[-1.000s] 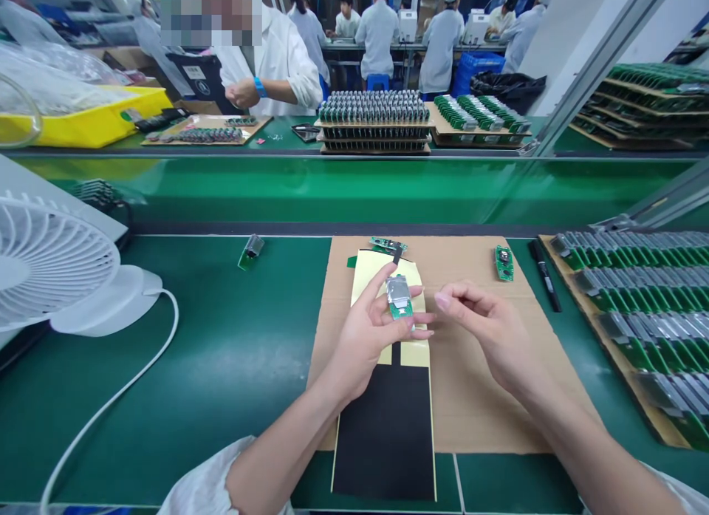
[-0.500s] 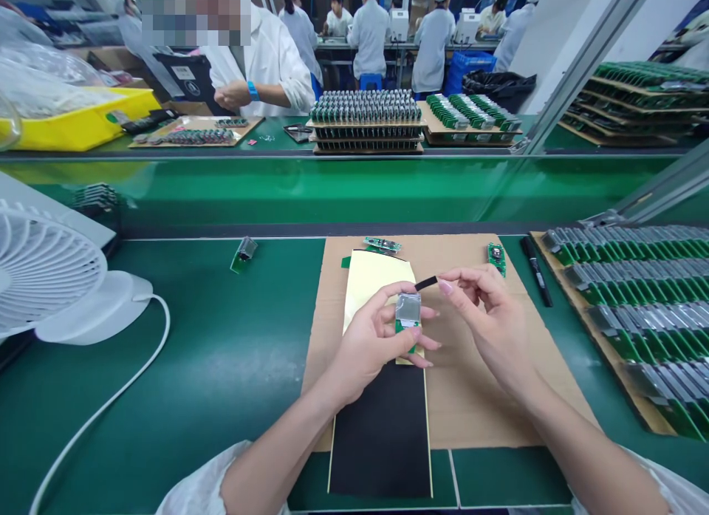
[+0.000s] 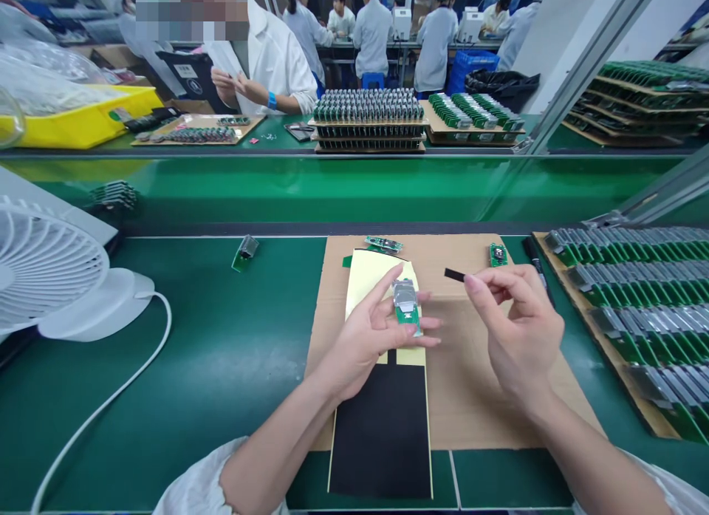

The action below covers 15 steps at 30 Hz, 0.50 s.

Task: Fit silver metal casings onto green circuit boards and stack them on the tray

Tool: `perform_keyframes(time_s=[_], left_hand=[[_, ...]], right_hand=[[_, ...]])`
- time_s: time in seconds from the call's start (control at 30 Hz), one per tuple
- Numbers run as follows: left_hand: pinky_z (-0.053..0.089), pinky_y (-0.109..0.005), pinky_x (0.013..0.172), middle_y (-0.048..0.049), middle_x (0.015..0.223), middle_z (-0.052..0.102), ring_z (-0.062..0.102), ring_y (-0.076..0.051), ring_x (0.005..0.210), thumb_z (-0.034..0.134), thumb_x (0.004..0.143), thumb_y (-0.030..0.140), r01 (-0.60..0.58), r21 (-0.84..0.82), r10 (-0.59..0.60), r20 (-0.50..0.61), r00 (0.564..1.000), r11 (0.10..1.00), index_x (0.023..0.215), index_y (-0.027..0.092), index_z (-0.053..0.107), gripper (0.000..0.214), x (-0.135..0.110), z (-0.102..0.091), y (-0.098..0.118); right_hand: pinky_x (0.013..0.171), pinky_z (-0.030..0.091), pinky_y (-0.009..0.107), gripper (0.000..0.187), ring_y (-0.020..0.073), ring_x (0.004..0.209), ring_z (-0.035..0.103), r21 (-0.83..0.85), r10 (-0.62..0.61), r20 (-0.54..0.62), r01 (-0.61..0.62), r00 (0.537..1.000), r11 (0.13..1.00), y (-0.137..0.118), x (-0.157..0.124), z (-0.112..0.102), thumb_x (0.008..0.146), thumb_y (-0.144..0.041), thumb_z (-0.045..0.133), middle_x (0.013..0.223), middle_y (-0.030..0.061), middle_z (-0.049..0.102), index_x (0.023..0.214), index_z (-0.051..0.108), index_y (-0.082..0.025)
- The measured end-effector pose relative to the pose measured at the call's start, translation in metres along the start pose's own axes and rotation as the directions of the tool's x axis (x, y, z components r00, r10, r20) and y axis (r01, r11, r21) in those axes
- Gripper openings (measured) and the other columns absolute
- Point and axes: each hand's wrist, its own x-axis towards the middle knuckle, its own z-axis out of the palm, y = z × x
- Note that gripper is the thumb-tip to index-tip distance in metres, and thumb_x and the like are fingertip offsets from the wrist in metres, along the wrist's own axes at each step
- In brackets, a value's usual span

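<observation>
My left hand [image 3: 372,332] holds a small green circuit board [image 3: 407,305] with a silvery metal cover, the thumb on its lower end and the fingers behind it. To the right, my right hand [image 3: 515,315] pinches a short black adhesive strip [image 3: 455,275] between thumb and fingertips, apart from the board. Beneath my left hand lies a long sheet of black stickers [image 3: 381,434] on pale yellow backing, its upper part bare of black except for a narrow piece. The sheet rests on a flat piece of cardboard [image 3: 476,404].
Loose circuit boards lie near the cardboard's top edge [image 3: 383,244], at its upper right [image 3: 497,255] and on the green table to the left [image 3: 244,253]. A marker [image 3: 535,258] and a board-filled tray [image 3: 673,425] stand right. A white fan [image 3: 94,301] is left. A co-worker [image 3: 280,53] sits opposite.
My right hand has moved right with the black strip, away from the circuit board. My left index finger has lifted from the board, which tilts slightly. The co-worker's hands have come together.
</observation>
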Motion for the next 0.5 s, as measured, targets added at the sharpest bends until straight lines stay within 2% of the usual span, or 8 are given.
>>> perform_keyframes(time_s=[0.03,0.07,0.13,0.17,0.2,0.23,0.33,0.5], left_hand=[[0.058,-0.042,0.088,-0.0146,0.129,0.058,0.069,-0.026,0.101,0.069,0.078,0.004,-0.010,-0.024,0.011,0.005,1.000,1.000,0.151,0.024,0.024,0.088,0.000,0.000,0.000],[0.056,-0.043,0.092,-0.0143,0.131,0.057,0.067,-0.027,0.104,0.069,0.078,0.004,-0.017,-0.045,0.018,0.015,1.000,0.999,0.151,0.024,0.024,0.088,0.000,0.000,0.000],[0.054,-0.044,0.095,-0.0131,0.131,0.058,0.066,-0.027,0.108,0.069,0.079,0.003,-0.026,-0.062,0.028,0.020,0.999,0.998,0.151,0.024,0.024,0.087,0.000,-0.001,-0.001],[0.054,-0.044,0.096,-0.0124,0.130,0.058,0.065,-0.027,0.109,0.069,0.079,0.003,-0.030,-0.060,0.031,0.014,0.999,0.998,0.150,0.024,0.025,0.086,0.001,-0.002,-0.002],[0.053,-0.044,0.097,-0.0116,0.129,0.058,0.065,-0.026,0.108,0.069,0.079,0.004,-0.033,-0.054,0.033,0.007,0.999,0.998,0.150,0.023,0.027,0.085,0.001,-0.002,-0.002],[0.053,-0.043,0.097,-0.0109,0.128,0.059,0.066,-0.024,0.106,0.069,0.079,0.004,-0.034,-0.046,0.034,0.000,0.999,0.998,0.149,0.023,0.028,0.084,0.001,-0.002,-0.003],[0.054,-0.042,0.095,-0.0101,0.127,0.059,0.067,-0.020,0.097,0.069,0.078,0.005,-0.031,-0.024,0.031,-0.007,0.999,0.999,0.148,0.023,0.030,0.082,0.002,-0.001,-0.004],[0.058,-0.040,0.087,-0.0118,0.126,0.060,0.067,-0.020,0.095,0.071,0.077,0.007,-0.043,0.018,0.044,-0.030,0.999,0.999,0.147,0.021,0.031,0.082,0.003,0.001,-0.005]], right_hand=[[0.063,0.041,0.030,0.009,0.0149,0.069,0.050,0.059,0.107,0.073,-0.111,0.992,0.992,-0.001,0.000,0.001,0.082,-0.029,0.069,0.075,-0.0003,0.056,0.076,0.070,-0.023],[0.061,0.041,0.029,0.011,0.0156,0.069,0.052,0.118,0.221,0.186,-0.245,0.957,0.962,-0.002,-0.001,0.002,0.081,-0.033,0.071,0.076,0.0005,0.058,0.076,0.071,-0.023],[0.055,0.039,0.028,0.018,0.0156,0.068,0.054,0.191,0.393,0.423,-0.505,0.816,0.842,-0.003,-0.004,0.006,0.077,-0.040,0.073,0.082,0.0026,0.063,0.074,0.071,-0.022],[0.052,0.036,0.027,0.021,0.0146,0.065,0.053,0.203,0.436,0.504,-0.594,0.745,0.778,-0.002,-0.006,0.008,0.075,-0.042,0.074,0.085,0.0035,0.065,0.073,0.071,-0.021],[0.049,0.033,0.026,0.024,0.0130,0.061,0.051,0.209,0.458,0.549,-0.645,0.699,0.735,-0.002,-0.007,0.009,0.075,-0.044,0.074,0.085,0.0040,0.066,0.072,0.070,-0.020],[0.048,0.030,0.026,0.026,0.0113,0.057,0.047,0.206,0.471,0.566,-0.670,0.676,0.714,-0.001,-0.009,0.010,0.074,-0.045,0.074,0.083,0.0039,0.066,0.071,0.069,-0.020],[0.047,0.025,0.026,0.029,0.0089,0.052,0.038,0.177,0.484,0.555,-0.665,0.676,0.726,0.001,-0.012,0.012,0.074,-0.047,0.074,0.068,0.0002,0.059,0.070,0.069,-0.018],[0.046,0.025,0.025,0.028,0.0102,0.053,0.035,0.165,0.508,0.522,-0.665,0.685,0.728,0.001,-0.013,0.014,0.068,-0.047,0.077,0.060,-0.0023,0.048,0.066,0.071,-0.020]])
